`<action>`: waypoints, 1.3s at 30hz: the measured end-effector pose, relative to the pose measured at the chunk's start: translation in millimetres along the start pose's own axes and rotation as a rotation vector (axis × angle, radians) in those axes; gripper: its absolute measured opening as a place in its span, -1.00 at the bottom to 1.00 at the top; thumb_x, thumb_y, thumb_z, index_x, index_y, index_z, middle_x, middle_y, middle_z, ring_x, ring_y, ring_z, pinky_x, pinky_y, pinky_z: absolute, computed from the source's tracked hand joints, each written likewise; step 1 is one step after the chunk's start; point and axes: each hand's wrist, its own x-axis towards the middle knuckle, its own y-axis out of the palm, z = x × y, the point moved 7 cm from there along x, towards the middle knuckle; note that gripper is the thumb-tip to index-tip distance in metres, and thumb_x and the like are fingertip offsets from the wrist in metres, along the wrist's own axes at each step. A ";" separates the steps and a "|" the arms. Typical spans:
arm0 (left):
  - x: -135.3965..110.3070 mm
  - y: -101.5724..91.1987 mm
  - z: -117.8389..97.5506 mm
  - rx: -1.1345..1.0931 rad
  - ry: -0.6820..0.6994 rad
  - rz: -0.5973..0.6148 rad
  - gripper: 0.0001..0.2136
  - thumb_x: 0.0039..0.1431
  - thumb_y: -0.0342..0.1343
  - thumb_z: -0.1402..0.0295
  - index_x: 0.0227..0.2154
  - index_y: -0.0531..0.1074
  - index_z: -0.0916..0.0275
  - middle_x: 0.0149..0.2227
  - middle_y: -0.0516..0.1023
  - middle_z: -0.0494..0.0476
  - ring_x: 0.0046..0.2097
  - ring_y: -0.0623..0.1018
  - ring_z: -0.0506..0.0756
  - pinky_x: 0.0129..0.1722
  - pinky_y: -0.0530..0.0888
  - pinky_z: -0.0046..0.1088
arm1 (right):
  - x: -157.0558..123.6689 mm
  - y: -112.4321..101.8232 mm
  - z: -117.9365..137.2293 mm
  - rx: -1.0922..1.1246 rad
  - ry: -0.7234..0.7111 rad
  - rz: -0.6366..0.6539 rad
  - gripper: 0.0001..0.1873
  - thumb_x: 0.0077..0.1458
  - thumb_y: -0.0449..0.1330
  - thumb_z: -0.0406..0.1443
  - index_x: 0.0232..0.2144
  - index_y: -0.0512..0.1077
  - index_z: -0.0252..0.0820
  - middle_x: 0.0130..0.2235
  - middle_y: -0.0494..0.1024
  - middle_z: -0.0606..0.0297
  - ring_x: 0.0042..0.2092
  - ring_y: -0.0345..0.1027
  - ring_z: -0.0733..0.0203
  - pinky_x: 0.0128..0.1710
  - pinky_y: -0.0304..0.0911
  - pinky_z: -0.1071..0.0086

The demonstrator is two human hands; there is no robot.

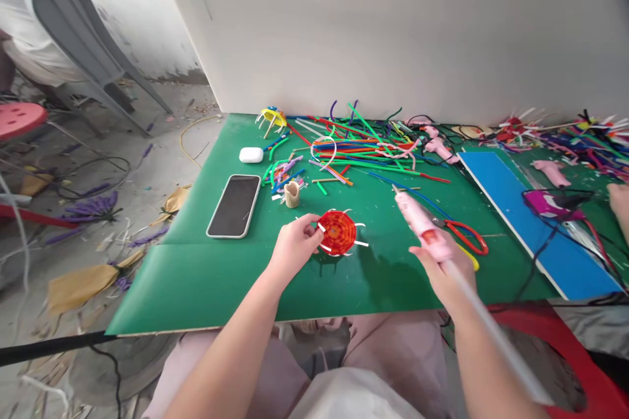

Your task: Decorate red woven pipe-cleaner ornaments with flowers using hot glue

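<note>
Pinched between the fingers of my left hand [296, 242] is the edge of a round red woven disc [339, 233], with short white strips sticking out around its rim. A shadow lies on the table below the disc. My right hand [449, 272] is wrapped round a pink glue gun [421, 226], its nozzle pointing up and to the left, and a long pale glue stick trails from its back. The gun is apart from the disc. Behind the right hand lie scissors [466, 237] with red and yellow handles.
On the green table [196, 281] lie a phone [234, 206], a white earbud case [251, 155], a small tan cup-like piece [291, 194] and many coloured pipe cleaners [373, 150]. A blue board [531, 222] and more glue guns [551, 172] sit at right, near another person's hand [620, 206].
</note>
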 end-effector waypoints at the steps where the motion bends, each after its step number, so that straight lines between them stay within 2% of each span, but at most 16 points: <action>1: 0.2 -2.1 0.2 -0.013 -0.001 -0.003 -0.77 0.01 0.00 0.27 -0.26 0.38 0.21 -0.61 0.34 -0.12 -0.60 0.45 -0.04 -0.57 0.32 -0.58 | 5.1 5.5 -3.0 -0.127 -0.058 0.047 -0.61 0.05 0.13 -0.12 -0.10 0.36 -0.17 -0.25 0.52 0.14 -0.25 0.39 0.05 -0.29 0.31 0.25; 5: 1.6 -8.8 2.4 -0.051 -0.005 -0.011 -0.76 0.02 0.00 0.24 -0.26 0.37 0.22 -0.61 0.32 -0.12 -0.60 0.45 -0.03 -0.60 0.29 -0.58 | 14.2 42.4 -17.5 -0.409 -0.236 0.286 -0.54 0.15 0.02 -0.22 0.09 0.19 -0.25 -0.18 0.50 0.08 -0.23 0.33 0.02 -0.25 0.28 0.21; 9: 3.3 -9.5 5.0 -0.079 -0.013 -0.003 -0.75 0.02 0.00 0.22 -0.26 0.37 0.22 -0.61 0.30 -0.12 -0.61 0.44 -0.04 -0.61 0.28 -0.58 | 16.1 66.4 -27.9 -0.601 -0.310 0.376 -0.50 0.15 0.01 -0.27 0.13 0.16 -0.30 -0.31 0.48 0.09 -0.27 0.31 -0.01 -0.30 0.27 0.18; 11: 3.4 -10.4 5.9 -0.088 -0.021 0.000 -0.75 0.02 0.00 0.22 -0.25 0.37 0.22 -0.61 0.28 -0.13 -0.60 0.43 -0.04 -0.60 0.29 -0.58 | 17.3 67.5 -31.1 -0.608 -0.323 0.441 -0.48 0.14 0.02 -0.29 0.15 0.13 -0.25 -0.28 0.47 0.11 -0.25 0.33 0.00 -0.31 0.28 0.21; 14: 2.6 -15.8 6.7 -0.095 -0.032 -0.001 -0.74 0.03 0.00 0.22 -0.24 0.36 0.21 -0.61 0.27 -0.13 -0.59 0.44 -0.04 -0.60 0.29 -0.58 | 23.6 56.8 -29.6 -0.524 -0.341 0.559 -0.47 0.11 0.06 -0.31 0.15 0.14 -0.13 -0.22 0.46 0.15 -0.19 0.35 0.06 -0.29 0.30 0.26; 17: 1.7 -24.0 7.6 -0.103 -0.040 -0.005 -0.73 0.03 0.02 0.19 -0.24 0.36 0.21 -0.60 0.28 -0.12 -0.59 0.44 -0.03 -0.62 0.27 -0.58 | 47.6 41.2 -11.0 -0.441 -0.354 0.519 -0.61 0.13 0.04 -0.24 0.03 0.31 -0.12 -0.17 0.46 0.14 -0.11 0.33 0.05 -0.17 0.28 0.23; 19: 1.4 -28.5 8.1 -0.116 -0.042 -0.011 -0.72 0.03 0.01 0.18 -0.23 0.35 0.22 -0.59 0.30 -0.11 -0.59 0.44 -0.03 -0.64 0.26 -0.59 | 71.0 44.8 11.4 -0.391 -0.368 0.489 -0.70 0.18 -0.05 -0.29 -0.14 0.43 -0.13 -0.17 0.48 0.15 -0.13 0.34 0.10 -0.11 0.24 0.23; 22: 0.8 -31.4 8.5 -0.136 -0.044 -0.017 -0.71 0.03 0.01 0.18 -0.23 0.35 0.22 -0.60 0.30 -0.11 -0.60 0.45 -0.02 -0.66 0.25 -0.59 | 108.9 81.2 49.1 -0.348 -0.381 0.526 -0.68 0.21 -0.10 -0.29 -0.16 0.43 -0.11 -0.17 0.49 0.20 -0.12 0.35 0.17 -0.15 0.24 0.34; 25: -0.4 -31.6 8.9 -0.147 -0.049 -0.018 -0.72 0.02 0.03 0.18 -0.24 0.35 0.22 -0.61 0.29 -0.12 -0.60 0.45 -0.02 -0.68 0.23 -0.60 | 136.8 139.4 80.8 -0.329 -0.440 0.635 -0.74 0.19 -0.01 -0.24 -0.14 0.42 -0.06 -0.15 0.47 0.25 -0.14 0.37 0.21 -0.19 0.25 0.39; 28: -1.2 -32.8 9.8 -0.144 -0.053 -0.023 -0.72 0.01 0.04 0.19 -0.24 0.35 0.21 -0.61 0.29 -0.12 -0.60 0.45 -0.03 -0.67 0.23 -0.61 | 148.2 191.4 93.5 -0.319 -0.451 0.755 -0.77 0.12 0.10 -0.24 -0.15 0.41 -0.11 -0.12 0.44 0.23 -0.15 0.37 0.20 -0.18 0.28 0.33; 31: -1.5 -36.3 10.7 -0.130 -0.055 -0.025 -0.73 0.01 0.04 0.19 -0.24 0.36 0.20 -0.62 0.29 -0.12 -0.59 0.45 -0.03 -0.65 0.22 -0.61 | 150.2 218.6 93.6 -0.285 -0.396 0.797 -0.69 0.14 0.09 -0.21 -0.09 0.32 -0.24 -0.07 0.39 0.18 -0.11 0.34 0.18 -0.14 0.31 0.18; 33: -2.0 -39.8 11.0 -0.123 -0.055 -0.032 -0.73 0.01 0.04 0.19 -0.25 0.37 0.20 -0.62 0.30 -0.12 -0.59 0.45 -0.03 -0.65 0.23 -0.61 | 150.9 223.3 92.4 -0.220 -0.347 0.787 -0.67 0.15 0.08 -0.21 -0.06 0.30 -0.24 -0.05 0.38 0.17 -0.10 0.33 0.17 -0.13 0.31 0.15; 35: -2.8 -43.0 11.2 -0.121 -0.055 -0.041 -0.73 0.01 0.04 0.18 -0.24 0.37 0.19 -0.62 0.30 -0.13 -0.59 0.45 -0.03 -0.64 0.23 -0.61 | 154.1 219.0 91.4 -0.114 -0.290 0.757 -0.68 0.14 0.09 -0.21 -0.09 0.31 -0.25 -0.06 0.38 0.18 -0.10 0.33 0.17 -0.14 0.30 0.16; 37: -3.9 -44.5 11.3 -0.122 -0.054 -0.046 -0.72 0.01 0.04 0.18 -0.24 0.36 0.19 -0.62 0.30 -0.13 -0.59 0.45 -0.03 -0.64 0.23 -0.60 | 160.2 206.5 90.6 0.033 -0.226 0.708 -0.75 0.12 0.11 -0.23 -0.19 0.35 -0.28 -0.11 0.40 0.18 -0.14 0.33 0.19 -0.18 0.31 0.23; 39: -5.4 -44.0 11.4 -0.124 -0.054 -0.044 -0.72 0.01 0.04 0.18 -0.24 0.37 0.20 -0.63 0.30 -0.13 -0.60 0.46 -0.02 -0.63 0.23 -0.60 | 166.7 186.9 89.3 0.221 -0.154 0.647 -0.79 0.13 0.06 -0.22 -0.27 0.33 -0.27 -0.16 0.40 0.18 -0.23 0.32 0.27 -0.32 0.30 0.36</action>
